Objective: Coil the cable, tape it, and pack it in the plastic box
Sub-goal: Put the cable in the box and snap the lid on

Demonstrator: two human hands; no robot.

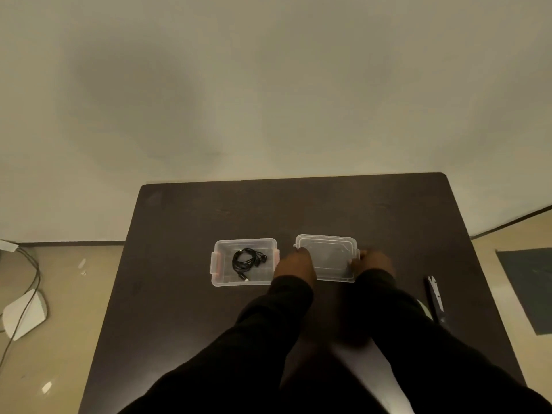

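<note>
A clear plastic box (219, 274) with pink latches sits open on the dark table. Inside it lies the coiled black cable (246, 260), its earbuds and plug showing. To the right of the box lies the clear lid (327, 253), flat on the table. My left hand (294, 264) grips the lid's left edge and my right hand (372, 261) grips its right edge. Both arms wear black sleeves.
The dark table (179, 294) stands against a pale wall. Small scissors (434, 297) lie near its right edge, with a white object partly hidden by my right sleeve. On the floor at left are a white device (25, 313) and cables.
</note>
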